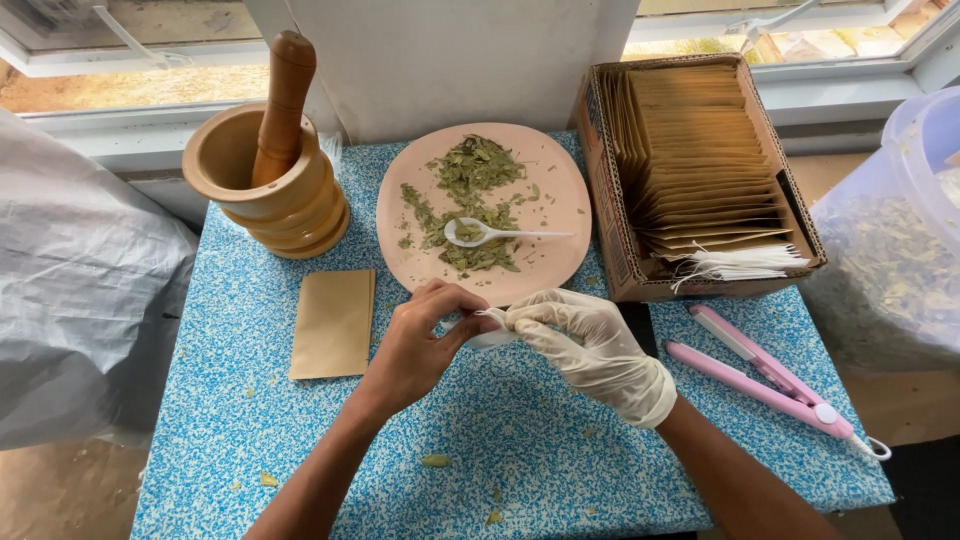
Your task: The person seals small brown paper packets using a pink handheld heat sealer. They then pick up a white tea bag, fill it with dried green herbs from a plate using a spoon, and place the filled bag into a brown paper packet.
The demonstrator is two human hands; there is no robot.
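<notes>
My bare left hand (420, 345) and my right hand (590, 345), which wears a white glove, meet over the blue speckled table (250, 420). Together they pinch a small white pouch (490, 335), mostly hidden by the fingers. Just beyond them lies a pink plate (560, 185) with dried green leaves (470, 190) and a white plastic spoon (490, 235) resting on it. A flat tan paper envelope (333, 322) lies left of my left hand.
A wooden mortar (270, 195) with a pestle (282, 100) stands at the back left. A cardboard box (610, 200) of tan envelopes (700, 150) sits at the right. A pink heat sealer (770, 380) lies front right. A plastic bag of dried leaves (890, 260) is at far right.
</notes>
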